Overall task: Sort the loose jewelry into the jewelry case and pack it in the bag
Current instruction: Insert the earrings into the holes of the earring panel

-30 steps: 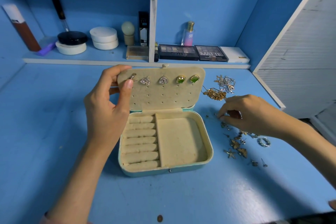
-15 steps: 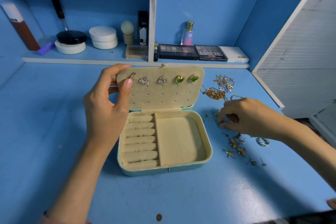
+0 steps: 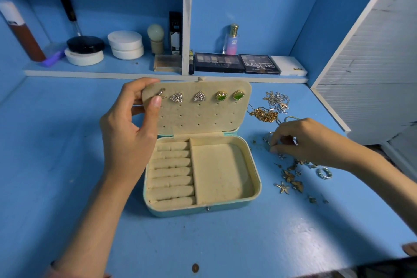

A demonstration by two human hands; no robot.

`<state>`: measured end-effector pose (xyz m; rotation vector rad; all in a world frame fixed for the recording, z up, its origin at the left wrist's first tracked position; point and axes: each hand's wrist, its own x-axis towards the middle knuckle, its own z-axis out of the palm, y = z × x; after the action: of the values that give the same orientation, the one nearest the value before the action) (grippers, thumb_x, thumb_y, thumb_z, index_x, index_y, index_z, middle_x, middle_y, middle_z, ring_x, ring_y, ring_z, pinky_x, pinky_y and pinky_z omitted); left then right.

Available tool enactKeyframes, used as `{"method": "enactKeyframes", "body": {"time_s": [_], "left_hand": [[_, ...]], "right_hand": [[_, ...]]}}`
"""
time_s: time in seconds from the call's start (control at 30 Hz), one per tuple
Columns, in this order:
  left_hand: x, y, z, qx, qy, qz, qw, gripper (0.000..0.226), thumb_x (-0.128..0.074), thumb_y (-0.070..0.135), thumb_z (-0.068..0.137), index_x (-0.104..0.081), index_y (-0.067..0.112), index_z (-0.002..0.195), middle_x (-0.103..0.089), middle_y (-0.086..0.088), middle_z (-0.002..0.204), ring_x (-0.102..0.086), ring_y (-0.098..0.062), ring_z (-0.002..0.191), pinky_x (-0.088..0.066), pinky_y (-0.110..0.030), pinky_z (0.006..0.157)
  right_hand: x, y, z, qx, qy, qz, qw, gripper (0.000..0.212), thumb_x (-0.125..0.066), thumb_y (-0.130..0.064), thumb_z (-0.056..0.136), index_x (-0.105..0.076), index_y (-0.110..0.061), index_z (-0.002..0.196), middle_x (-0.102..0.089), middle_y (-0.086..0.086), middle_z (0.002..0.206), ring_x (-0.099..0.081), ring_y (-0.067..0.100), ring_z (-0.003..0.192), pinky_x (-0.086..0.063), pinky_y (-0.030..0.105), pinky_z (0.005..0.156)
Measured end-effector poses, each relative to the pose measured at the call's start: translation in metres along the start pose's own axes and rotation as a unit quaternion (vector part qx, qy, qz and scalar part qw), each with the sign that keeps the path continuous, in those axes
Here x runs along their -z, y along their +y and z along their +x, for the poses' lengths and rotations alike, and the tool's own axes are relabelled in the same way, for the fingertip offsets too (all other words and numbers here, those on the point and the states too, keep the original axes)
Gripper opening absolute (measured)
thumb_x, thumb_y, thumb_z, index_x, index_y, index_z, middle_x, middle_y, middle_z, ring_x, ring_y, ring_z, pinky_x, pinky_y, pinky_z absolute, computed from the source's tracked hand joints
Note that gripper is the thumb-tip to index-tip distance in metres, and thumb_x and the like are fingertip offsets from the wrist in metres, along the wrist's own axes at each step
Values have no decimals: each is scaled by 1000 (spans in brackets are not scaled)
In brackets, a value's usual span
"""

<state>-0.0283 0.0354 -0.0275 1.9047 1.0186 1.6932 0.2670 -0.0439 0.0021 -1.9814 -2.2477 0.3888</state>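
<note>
My left hand grasps the upper left corner of the lid of the jewelry case. The thumb lies on the padded inner face and the other fingers curl behind the edge. The thumb tip sits just beside a small earring at the left end of the lid's top row.

My right hand is at the right of the frame, palm down. Its fingers are curled, with thumb and forefinger drawn together over the loose jewelry on the table. I cannot tell whether a piece is grasped between them.

The jewelry case stands open on the table at the centre of the frame, lid raised. To the right of the small earring, the top row holds two triangular studs and then two green studs. The base contains ring rolls on the left and a plain compartment on the right.

The loose jewelry lies to the right of the case:
- a silver chain farthest up
- a gold chain just below it
- a silver ring toward the lower right, below my right wrist

Across the upper part of the frame, a shelf carries white jars, eyeshadow palettes and a perfume bottle.
</note>
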Motion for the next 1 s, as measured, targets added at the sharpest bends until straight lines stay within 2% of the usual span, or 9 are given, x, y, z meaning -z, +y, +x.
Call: {"method": "enactKeyframes", "body": {"time_s": [0.17, 0.33, 0.47, 0.53, 0.6, 0.73, 0.83, 1.0], "left_hand": [[1, -2, 1, 0, 3, -1, 1000, 21, -56, 18, 95, -58, 25, 114, -61, 24, 101, -61, 3, 90, -50, -20, 84], [1, -4, 1, 5, 3, -3, 1000, 21, -56, 19, 94, -55, 26, 114, -62, 31, 96, -60, 4, 90, -48, -18, 84], [1, -5, 1, -2, 2, -4, 1000, 21, -56, 19, 95, -58, 20, 116, -61, 34, 96, -60, 4, 89, -48, -17, 84], [0, -6, 0, -6, 1, -3, 1000, 22, -56, 19, 95, -59, 16, 116, -61, 35, 96, -60, 5, 89, -48, -16, 83], [1, -6, 0, -7, 0, -2, 1000, 22, -56, 19, 95, -59, 15, 117, -60, 35, 96, -60, 6, 89, -48, -15, 83], [1, -5, 1, -7, 0, -3, 1000, 21, -56, 18, 95, -58, 20, 116, -61, 35, 96, -60, 6, 89, -48, -16, 83], [0, -4, 1, -8, -1, -2, 1000, 20, -56, 18, 95, -57, 22, 114, -61, 35, 96, -60, 6, 89, -48, -15, 83], [1, -5, 1, -9, -3, 2, 1000, 22, -56, 18, 95, -58, 16, 116, -61, 35, 96, -60, 5, 89, -49, -16, 83]], "right_hand": [[5, 0, 0, 16, 18, 15, 1000, 5, -67, -21, 85, -70, -26, 85, -63, -16, 80, -56, 3, 73, -41, 15, 62], [11, -5, -5, 6, -11, -30, 999, 11, -65, -22, 82, -68, -32, 86, -60, -13, 78, -54, 4, 69, -48, 31, 67], [11, -6, -8, -4, -17, -49, 999, 17, -60, -20, 84, -66, -34, 91, -57, -23, 80, -53, -5, 76, -47, 24, 70], [9, -5, -8, -3, -2, -47, 999, 13, -61, -22, 84, -66, -32, 89, -58, -21, 80, -54, -2, 76, -48, 27, 71], [8, -5, -8, -8, 0, -60, 998, 1, -64, -31, 83, -63, -31, 84, -58, -17, 79, -54, 2, 74, -48, 29, 70], [7, -9, -8, -31, -11, -98, 995, 12, -62, -45, 82, -54, -37, 77, -56, -15, 81, -51, 5, 75, -40, 23, 65], [4, -14, -8, -47, -12, -115, 992, 12, -60, -41, 84, -52, -37, 77, -56, -14, 83, -49, 7, 78, -38, 23, 67], [2, -19, -8, -57, -4, -116, 992, 5, -60, -36, 86, -60, -32, 82, -56, -14, 83, -47, 8, 78, -37, 25, 67]]}}
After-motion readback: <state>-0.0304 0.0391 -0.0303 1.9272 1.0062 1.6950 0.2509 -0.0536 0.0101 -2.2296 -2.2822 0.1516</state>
